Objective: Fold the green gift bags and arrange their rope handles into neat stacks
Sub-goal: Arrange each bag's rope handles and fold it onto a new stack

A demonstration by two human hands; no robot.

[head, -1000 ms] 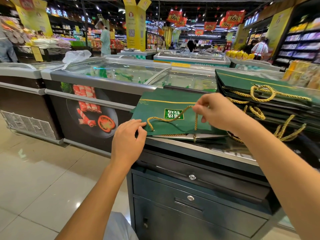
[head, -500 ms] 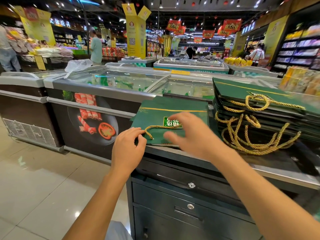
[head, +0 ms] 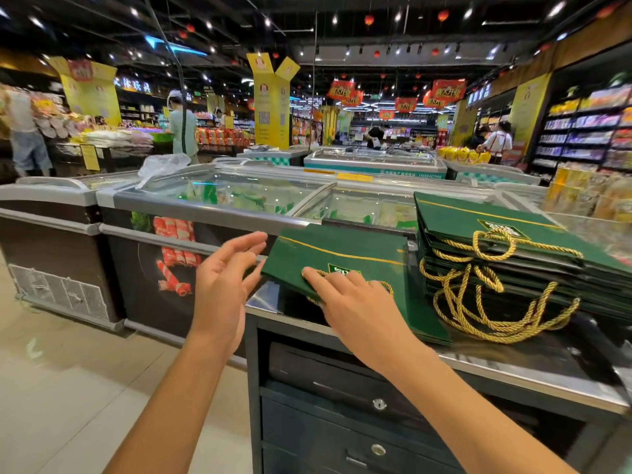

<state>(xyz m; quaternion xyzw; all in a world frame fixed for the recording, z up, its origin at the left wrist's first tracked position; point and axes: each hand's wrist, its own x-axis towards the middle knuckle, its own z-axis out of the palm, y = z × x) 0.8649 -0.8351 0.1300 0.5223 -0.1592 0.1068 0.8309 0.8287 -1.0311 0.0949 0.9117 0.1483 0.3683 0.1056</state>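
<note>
A flat green gift bag (head: 345, 256) with a gold line and a logo lies on the steel counter (head: 513, 367), its left corner over the counter's edge. My right hand (head: 345, 299) lies on its near part, fingers straight, covering most of its gold rope handle (head: 386, 285). My left hand (head: 222, 285) hovers just left of the bag with fingers spread and relaxed, holding nothing. To the right stands a tall stack of folded green bags (head: 496, 234), its gold rope handles (head: 485, 302) looping down the front onto the counter.
The counter tops a dark cabinet with locked drawers (head: 359, 401). Glass-lidded chest freezers (head: 239, 196) stand right behind and to the left. Tiled floor (head: 68, 388) opens to the left. Shoppers (head: 181, 128) and shelves fill the background.
My left hand has lifted off the bag's corner and opened to its left. My right hand has let go of the rope handle and now lies flat over it. The camera tilted upward.
</note>
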